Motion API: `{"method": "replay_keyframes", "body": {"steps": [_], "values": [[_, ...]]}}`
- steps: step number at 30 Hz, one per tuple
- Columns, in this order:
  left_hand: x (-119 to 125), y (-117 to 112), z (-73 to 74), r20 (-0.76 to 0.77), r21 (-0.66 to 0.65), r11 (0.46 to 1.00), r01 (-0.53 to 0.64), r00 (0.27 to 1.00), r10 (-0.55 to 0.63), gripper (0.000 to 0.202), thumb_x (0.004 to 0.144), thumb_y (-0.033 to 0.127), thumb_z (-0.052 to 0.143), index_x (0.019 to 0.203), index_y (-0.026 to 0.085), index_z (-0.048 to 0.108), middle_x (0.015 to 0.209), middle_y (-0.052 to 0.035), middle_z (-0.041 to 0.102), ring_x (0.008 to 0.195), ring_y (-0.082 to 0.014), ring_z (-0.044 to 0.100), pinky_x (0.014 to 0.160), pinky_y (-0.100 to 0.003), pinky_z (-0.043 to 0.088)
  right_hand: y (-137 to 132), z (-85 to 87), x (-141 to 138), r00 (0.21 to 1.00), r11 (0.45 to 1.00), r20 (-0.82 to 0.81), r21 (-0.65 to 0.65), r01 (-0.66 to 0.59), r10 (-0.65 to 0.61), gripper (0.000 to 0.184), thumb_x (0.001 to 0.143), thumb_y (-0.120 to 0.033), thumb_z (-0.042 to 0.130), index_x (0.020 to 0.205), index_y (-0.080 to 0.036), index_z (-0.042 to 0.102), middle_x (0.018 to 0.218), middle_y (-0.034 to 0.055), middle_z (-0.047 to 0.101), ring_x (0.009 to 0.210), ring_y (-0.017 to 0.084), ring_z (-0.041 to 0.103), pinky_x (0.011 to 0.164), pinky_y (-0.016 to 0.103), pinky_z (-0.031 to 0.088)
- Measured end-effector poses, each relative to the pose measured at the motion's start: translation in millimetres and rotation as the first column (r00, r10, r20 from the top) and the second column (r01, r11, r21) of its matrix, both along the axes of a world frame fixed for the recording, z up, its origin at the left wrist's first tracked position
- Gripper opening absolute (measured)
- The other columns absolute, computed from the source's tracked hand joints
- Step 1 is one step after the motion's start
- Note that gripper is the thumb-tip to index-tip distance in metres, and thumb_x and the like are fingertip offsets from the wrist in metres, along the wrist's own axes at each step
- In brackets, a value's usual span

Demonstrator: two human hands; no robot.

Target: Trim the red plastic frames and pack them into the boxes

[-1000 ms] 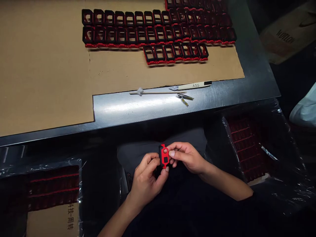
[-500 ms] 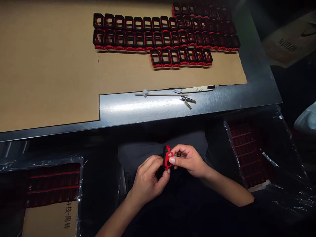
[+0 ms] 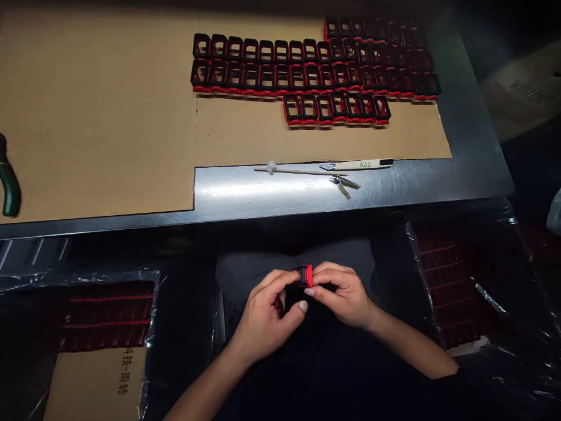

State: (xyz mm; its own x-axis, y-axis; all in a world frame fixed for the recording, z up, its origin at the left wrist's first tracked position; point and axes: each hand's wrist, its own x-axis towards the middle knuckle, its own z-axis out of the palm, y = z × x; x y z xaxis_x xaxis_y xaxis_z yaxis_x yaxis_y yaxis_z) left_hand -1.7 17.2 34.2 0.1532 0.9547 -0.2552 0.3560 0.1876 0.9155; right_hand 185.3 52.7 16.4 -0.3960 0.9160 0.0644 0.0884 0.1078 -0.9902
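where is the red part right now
Low in the middle of the head view, the red part is pinched between the left hand and right hand, below the table edge.

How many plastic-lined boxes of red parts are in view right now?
2. The left box sits at lower left, below the metal table edge. The right box sits at right, also below the edge. The surroundings are dark, so more may be hidden.
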Motion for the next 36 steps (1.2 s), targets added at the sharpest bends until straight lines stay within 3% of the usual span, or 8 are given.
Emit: {"method": "replay_keyframes", "body": {"steps": [9, 16, 22, 25, 27, 30, 33, 36], "values": [[2, -3, -1.1, -0.040, 0.035, 0.999, -0.025, 0.999, 0.027, 0.033, 0.079, 0.024, 0.068, 0.112, 0.020, 0.066, 0.102, -0.0055, 0.066, 0.064, -0.0101, 0.054, 0.056, -0.022, 0.050, 0, -8.4, 2, 0.999, 0.985, 0.053, 0.170, -0.010, 0.001, 0.007, 0.089, -0.014, 0.069, 0.089, -0.019, 0.074, 0.084, 0.0059, 0.074, 0.074, 0.015, 0.071, 0.068, 0.025, 0.059], [2, -2, -2.3, -0.005, 0.016, 0.999, -0.029, 1.000, 0.029, 0.038, 0.081, 0.040, 0.073, 0.114, 0.022, 0.066, 0.106, -0.0059, 0.065, 0.066, -0.0111, 0.055, 0.056, -0.023, 0.050, 2, -11.3, 0, 0.994, 0.937, 0.107, 0.347, -0.031, -0.007, 0.011, 0.089, -0.011, 0.065, 0.089, -0.019, 0.072, 0.082, 0.0059, 0.074, 0.073, 0.015, 0.070, 0.068, 0.026, 0.059], [3, -1, -3.5, -0.006, -0.027, 0.999, -0.039, 0.999, 0.039, 0.041, 0.077, 0.041, 0.076, 0.111, 0.020, 0.067, 0.104, -0.0057, 0.064, 0.063, -0.0103, 0.053, 0.055, -0.023, 0.049, 0, -9.4, 0, 0.997, 0.960, 0.074, 0.279, -0.022, 0.001, 0.012, 0.087, -0.009, 0.067, 0.089, -0.018, 0.074, 0.084, 0.0064, 0.074, 0.074, 0.015, 0.070, 0.069, 0.026, 0.058], [3, -2, -3.5, -0.015, -0.045, 0.999, -0.027, 1.000, 0.026, 0.040, 0.075, 0.035, 0.076, 0.111, 0.019, 0.067, 0.095, -0.0036, 0.064, 0.061, -0.0099, 0.053, 0.054, -0.023, 0.048, -2, -8.9, -1, 0.999, 0.999, -0.005, -0.008, 0.045, -0.045, 0.005, 0.084, -0.016, 0.073, 0.086, -0.020, 0.075, 0.082, 0.0046, 0.074, 0.073, 0.016, 0.070, 0.068, 0.027, 0.057], [2, -2, -2.6, -0.008, -0.063, 0.998, -0.014, 1.000, 0.013, 0.041, 0.075, 0.029, 0.074, 0.114, 0.019, 0.067, 0.088, -0.0018, 0.064, 0.060, -0.0100, 0.052, 0.054, -0.022, 0.047, -3, -8.9, -3, 0.986, 0.922, -0.105, -0.379, 0.080, -0.129, 0.009, 0.081, -0.027, 0.079, 0.083, -0.020, 0.074, 0.077, 0.0028, 0.073, 0.064, 0.014, 0.067, 0.060, 0.025, 0.055], [1, -1, 0.2, 0.040, -0.115, 0.993, 0.029, 0.999, -0.025, 0.035, 0.079, 0.023, 0.068, 0.114, 0.019, 0.068, 0.077, 0.0009, 0.063, 0.059, -0.0101, 0.052, 0.055, -0.022, 0.047, 0, -7.9, -5, 0.937, 0.624, -0.221, -0.781, -0.005, -0.270, 0.027, 0.072, -0.039, 0.086, 0.080, -0.017, 0.070, 0.067, -0.0009, 0.068, 0.048, 0.007, 0.057, 0.046, 0.019, 0.048], [1, 2, 3.5, 0.100, -0.151, 0.986, 0.075, 0.993, -0.061, 0.020, 0.086, 0.023, 0.060, 0.102, 0.020, 0.072, 0.075, 0.0008, 0.065, 0.062, -0.0099, 0.054, 0.060, -0.022, 0.047, 4, -5.7, -8, 0.905, 0.467, -0.268, -0.880, -0.090, -0.330, 0.034, 0.066, -0.039, 0.090, 0.079, -0.015, 0.069, 0.063, -0.0023, 0.066, 0.045, 0.005, 0.055, 0.042, 0.015, 0.046], [1, 4, 6.5, 0.120, -0.161, 0.985, 0.070, 0.991, -0.051, 0.016, 0.089, 0.025, 0.059, 0.094, 0.019, 0.073, 0.074, 0.0006, 0.066, 0.062, -0.0096, 0.054, 0.060, -0.021, 0.045, 6, -4.2, -10, 0.890, 0.445, -0.297, -0.887, -0.124, -0.345, 0.034, 0.067, -0.039, 0.090, 0.078, -0.014, 0.069, 0.064, -0.0013, 0.068, 0.046, 0.006, 0.058, 0.043, 0.014, 0.048]]}}
